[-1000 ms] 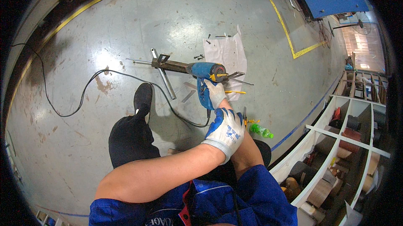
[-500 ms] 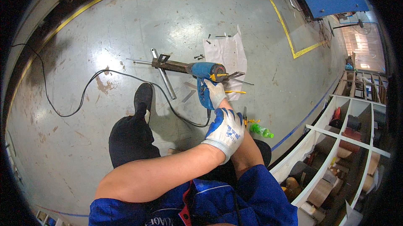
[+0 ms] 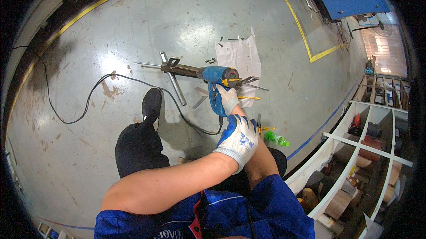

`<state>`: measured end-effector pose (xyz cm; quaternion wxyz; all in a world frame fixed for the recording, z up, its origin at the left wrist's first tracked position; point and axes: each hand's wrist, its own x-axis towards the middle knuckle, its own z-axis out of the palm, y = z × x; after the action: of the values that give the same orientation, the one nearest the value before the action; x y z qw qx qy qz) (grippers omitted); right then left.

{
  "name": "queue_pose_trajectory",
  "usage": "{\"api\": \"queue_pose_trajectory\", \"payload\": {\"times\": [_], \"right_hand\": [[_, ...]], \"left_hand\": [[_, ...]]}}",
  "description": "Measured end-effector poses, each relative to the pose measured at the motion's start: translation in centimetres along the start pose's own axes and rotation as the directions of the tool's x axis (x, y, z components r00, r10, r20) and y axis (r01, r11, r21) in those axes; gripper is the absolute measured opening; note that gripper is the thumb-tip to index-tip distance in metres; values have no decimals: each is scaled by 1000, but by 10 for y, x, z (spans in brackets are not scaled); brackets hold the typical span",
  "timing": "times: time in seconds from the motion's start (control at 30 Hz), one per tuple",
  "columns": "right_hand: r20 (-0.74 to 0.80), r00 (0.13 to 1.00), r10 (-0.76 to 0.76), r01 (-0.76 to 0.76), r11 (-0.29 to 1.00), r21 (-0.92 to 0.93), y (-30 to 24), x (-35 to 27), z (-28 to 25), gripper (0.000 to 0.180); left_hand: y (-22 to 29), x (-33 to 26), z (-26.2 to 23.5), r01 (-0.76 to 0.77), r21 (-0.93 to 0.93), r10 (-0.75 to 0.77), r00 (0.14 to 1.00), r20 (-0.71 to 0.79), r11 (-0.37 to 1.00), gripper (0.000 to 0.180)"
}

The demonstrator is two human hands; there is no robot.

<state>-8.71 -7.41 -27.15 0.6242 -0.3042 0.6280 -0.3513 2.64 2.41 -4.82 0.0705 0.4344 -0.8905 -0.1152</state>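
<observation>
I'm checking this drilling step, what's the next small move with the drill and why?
Probably press the blue drill straight into the metal bar: the right hand grips its handle, its nose meets the bar on the floor, and the left hand rests on the right forearm.

Grey concrete floor, yellow line painted. On it: white paper sheet, loose screws, black cable, green bottle, yellow-handled pliers.

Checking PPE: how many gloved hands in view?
2. The right hand grips the blue drill handle on the floor; the left hand rests on the right forearm, nearer the body.
</observation>
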Motion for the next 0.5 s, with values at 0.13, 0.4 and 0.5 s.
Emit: {"api": "queue_pose_trajectory", "payload": {"times": [0.13,0.4,0.5], "right_hand": [[-11,996,91,-91,994,56,-1,1,-2,36],[-67,994,81,-83,996,-32,-5,-3,-1,41],[-98,992,75,-84,992,-90,-8,-2,0,43]], "left_hand": [[0,1,3,-7,-4,7,1000,-4,1000,33],[2,2,3,-19,-30,19,1000,6,999,34],[1,2,1,-27,-24,27,1000,9,999,35]]}}
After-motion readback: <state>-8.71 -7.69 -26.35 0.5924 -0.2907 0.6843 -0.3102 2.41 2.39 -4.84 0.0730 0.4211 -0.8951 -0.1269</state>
